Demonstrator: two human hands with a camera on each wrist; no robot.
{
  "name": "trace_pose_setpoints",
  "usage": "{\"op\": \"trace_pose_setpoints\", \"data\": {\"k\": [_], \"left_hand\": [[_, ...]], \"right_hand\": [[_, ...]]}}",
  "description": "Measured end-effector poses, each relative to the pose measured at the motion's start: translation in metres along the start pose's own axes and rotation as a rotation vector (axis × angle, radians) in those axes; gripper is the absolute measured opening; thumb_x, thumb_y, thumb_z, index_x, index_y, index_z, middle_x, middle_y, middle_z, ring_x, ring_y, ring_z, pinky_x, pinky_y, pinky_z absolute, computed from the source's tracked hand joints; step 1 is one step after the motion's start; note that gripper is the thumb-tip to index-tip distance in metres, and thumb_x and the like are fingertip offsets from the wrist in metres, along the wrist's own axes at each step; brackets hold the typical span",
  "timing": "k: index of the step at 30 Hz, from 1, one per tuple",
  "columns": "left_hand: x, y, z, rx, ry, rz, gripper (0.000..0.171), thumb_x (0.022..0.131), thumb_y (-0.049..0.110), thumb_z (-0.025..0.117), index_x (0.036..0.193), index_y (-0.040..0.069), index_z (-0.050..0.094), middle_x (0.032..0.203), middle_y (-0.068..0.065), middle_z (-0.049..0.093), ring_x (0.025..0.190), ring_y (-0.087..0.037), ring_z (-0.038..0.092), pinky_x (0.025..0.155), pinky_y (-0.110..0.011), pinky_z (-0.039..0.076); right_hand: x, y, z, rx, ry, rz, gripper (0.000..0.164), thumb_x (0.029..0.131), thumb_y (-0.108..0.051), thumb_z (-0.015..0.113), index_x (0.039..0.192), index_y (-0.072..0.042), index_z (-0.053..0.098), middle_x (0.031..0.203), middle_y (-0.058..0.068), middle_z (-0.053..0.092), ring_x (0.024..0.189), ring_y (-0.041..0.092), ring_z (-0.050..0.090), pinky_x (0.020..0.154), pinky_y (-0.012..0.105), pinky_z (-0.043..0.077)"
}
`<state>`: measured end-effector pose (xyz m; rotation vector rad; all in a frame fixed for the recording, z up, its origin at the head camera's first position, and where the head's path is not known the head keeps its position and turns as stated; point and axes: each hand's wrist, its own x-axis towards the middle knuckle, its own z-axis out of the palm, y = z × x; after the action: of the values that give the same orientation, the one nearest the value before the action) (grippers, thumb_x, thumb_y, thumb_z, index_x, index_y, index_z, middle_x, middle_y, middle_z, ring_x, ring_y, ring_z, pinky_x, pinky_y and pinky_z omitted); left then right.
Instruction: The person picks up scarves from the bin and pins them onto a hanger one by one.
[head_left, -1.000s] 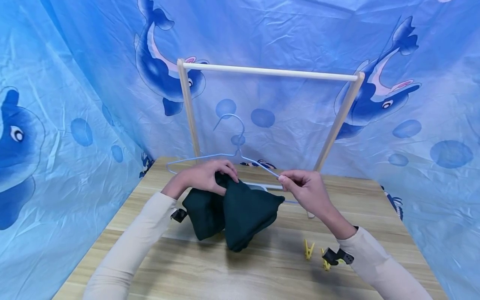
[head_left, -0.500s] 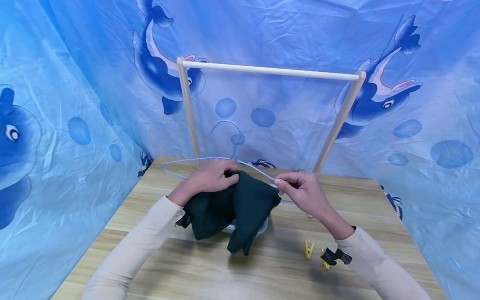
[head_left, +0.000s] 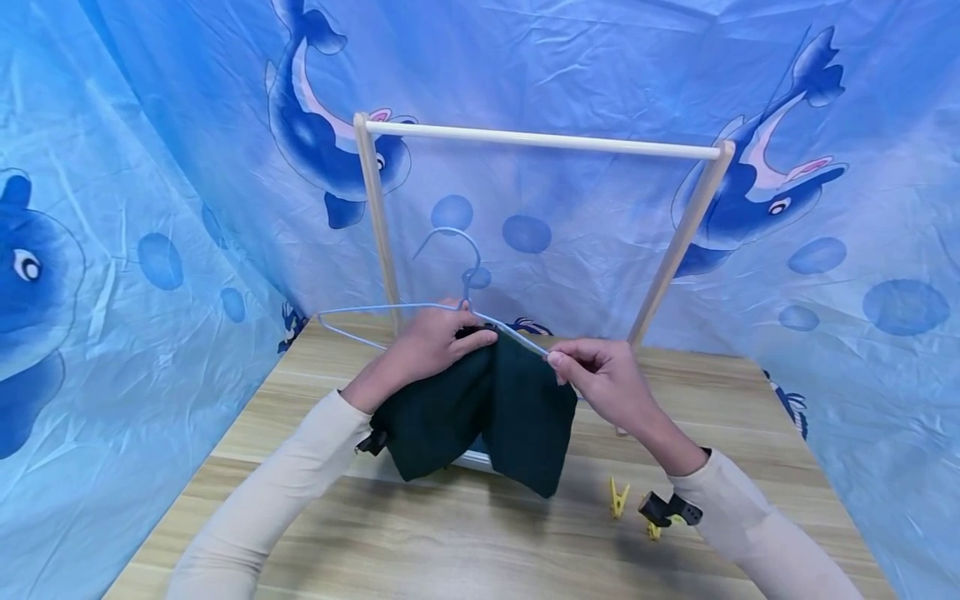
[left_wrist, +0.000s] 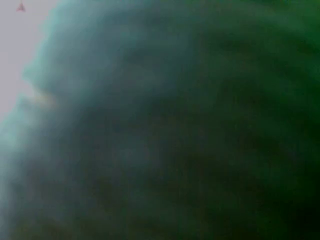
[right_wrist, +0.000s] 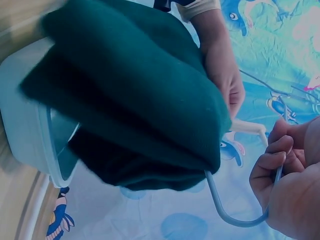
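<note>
Cloth [head_left: 532, 417], mid-frame over tub [right_wrist: 25, 112], hanger [right_wrist: 242, 223] bar running into its fold | left hand [head_left: 435, 342] pinches cloth; right hand [head_left: 603, 379] pinches hanger | step, seemingly: draping cloth on hanger | next probably calls for evening it, hanger steady | rack [head_left: 543, 141] upper centre | clips [head_left: 618, 500] lower right on counter [head_left: 420, 542]

- Your right hand [right_wrist: 292, 182] grips the blue wire hanger [right_wrist: 216, 202], fingers curled round it.
- The hanger's bent end runs into the dark green cloth [right_wrist: 145, 85].
- Your left hand [right_wrist: 224, 67] is at the cloth's edge.
- Beside you, the cloth partly hides a pale tub [right_wrist: 22, 100] on the wooden table [right_wrist: 15, 25].
</note>
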<state>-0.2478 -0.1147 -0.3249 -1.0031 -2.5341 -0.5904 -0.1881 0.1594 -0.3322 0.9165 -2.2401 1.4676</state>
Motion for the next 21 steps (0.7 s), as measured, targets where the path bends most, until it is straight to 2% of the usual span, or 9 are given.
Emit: {"op": "trace_pose_setpoints", "data": {"k": [4,8,15,21], "left_hand": [[0.002,0.002,0.002,0.070,-0.094,0.024,0.027,0.100,0.038,0.065,0.097,0.013,0.076,0.089,-0.003,0.064,0.081,-0.020,0.061,0.074,-0.037,0.050],[0.001,0.003,0.003,0.066,-0.140,0.028,0.027,0.100,0.038,0.067,0.098,0.014,0.077,0.099,-0.003,0.067,0.089,-0.020,0.063,0.081,-0.037,0.052],[-0.003,0.007,0.000,0.063,-0.164,0.018,0.029,0.101,0.041,0.065,0.104,0.015,0.079,0.100,-0.001,0.067,0.091,-0.018,0.059,0.080,-0.035,0.051],[-0.017,0.011,-0.012,0.065,-0.115,0.034,0.031,0.100,0.042,0.066,0.109,0.014,0.077,0.105,-0.002,0.068,0.101,-0.021,0.061,0.089,-0.039,0.051]], "right_hand": [[0.003,-0.002,-0.001,-0.006,0.014,-0.009,0.012,0.097,0.001,0.066,0.096,-0.002,0.078,0.070,0.001,0.064,0.051,0.012,0.046,0.047,0.027,0.037],[0.006,-0.004,-0.003,-0.010,0.026,-0.009,0.013,0.098,0.000,0.066,0.096,-0.003,0.078,0.069,0.004,0.063,0.049,0.013,0.044,0.045,0.027,0.036],[0.011,-0.004,-0.007,-0.038,0.039,-0.017,0.012,0.097,0.000,0.066,0.095,-0.002,0.078,0.068,0.009,0.062,0.049,0.012,0.044,0.045,0.026,0.036],[0.015,-0.004,-0.011,-0.071,0.048,-0.027,0.012,0.097,-0.001,0.067,0.095,-0.002,0.078,0.067,0.005,0.063,0.050,0.011,0.044,0.046,0.025,0.036]]}}
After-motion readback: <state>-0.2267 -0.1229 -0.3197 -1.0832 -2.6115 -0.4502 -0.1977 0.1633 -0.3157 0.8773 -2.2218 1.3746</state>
